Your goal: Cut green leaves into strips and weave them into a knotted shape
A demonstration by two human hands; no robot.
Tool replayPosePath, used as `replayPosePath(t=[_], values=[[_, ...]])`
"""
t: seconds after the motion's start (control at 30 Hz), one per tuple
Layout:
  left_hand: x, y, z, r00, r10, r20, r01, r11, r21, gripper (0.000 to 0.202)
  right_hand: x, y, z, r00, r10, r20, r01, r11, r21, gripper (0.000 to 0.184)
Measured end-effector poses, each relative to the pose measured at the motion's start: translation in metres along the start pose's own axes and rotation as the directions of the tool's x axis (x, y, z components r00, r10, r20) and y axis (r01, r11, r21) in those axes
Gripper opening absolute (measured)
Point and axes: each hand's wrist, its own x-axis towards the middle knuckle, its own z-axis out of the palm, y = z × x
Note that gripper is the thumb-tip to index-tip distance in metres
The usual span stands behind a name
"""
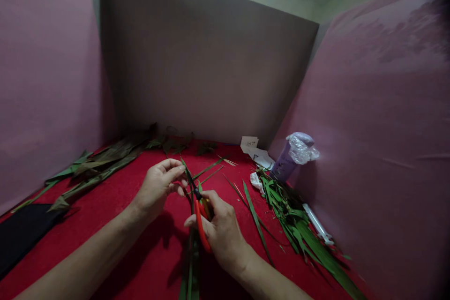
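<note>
Left hand: I see my left hand just left of centre above the red desk, its fingers pinching the top of a green leaf strip.
Right hand: my right hand is just beside it, nearer, fingers wrapped round the red-handled scissors.
Scissors: the blades point far-left and meet the strip between my hands; I cannot tell how wide they stand.
Leaf strip: it runs from the left fingers towards me, past the near edge.
Left, far: a heap of dried leaves; nearer, a black cloth.
Right: cut green strips, a purple cup, paper cards, a white tube.
</note>
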Motion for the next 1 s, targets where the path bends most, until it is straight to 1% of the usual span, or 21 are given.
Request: replayPosePath(t=[0.13, 0.23, 0.5, 0.77, 1.0], values=[[-0.0003, -0.001, 0.0005, 1.0, -0.007, 0.019, 0.007, 1.0, -0.002, 0.012, 0.0007, -0.0013, -0.0009, 0.999, -0.004, -0.041, 0.0, 0.994, -0.108, 0.021], [-0.0005, -0.0022, -0.0002, 0.999, -0.012, 0.033, 0.013, 1.0, -0.008, 0.013, 0.0012, -0.0025, -0.0021, 0.999, -0.013, -0.045, 0.007, 0.99, -0.141, 0.022], [-0.0017, 0.0001, 0.0, 0.999, -0.014, 0.045, 0.015, 1.0, -0.021, 0.013, 0.0022, -0.0044, -0.0037, 0.998, -0.033, -0.059, 0.021, 0.982, -0.188, 0.028], [-0.001, 0.0007, 0.0, 1.0, -0.001, 0.014, 0.001, 1.0, -0.015, 0.015, 0.0022, -0.0021, -0.0032, 0.998, -0.036, -0.056, 0.026, 0.987, -0.16, 0.027], [0.0004, -0.0035, -0.002, 1.0, 0.006, 0.023, -0.006, 1.0, -0.006, 0.014, 0.0023, -0.0005, -0.003, 0.995, -0.08, -0.062, 0.066, 0.977, -0.202, 0.027]])
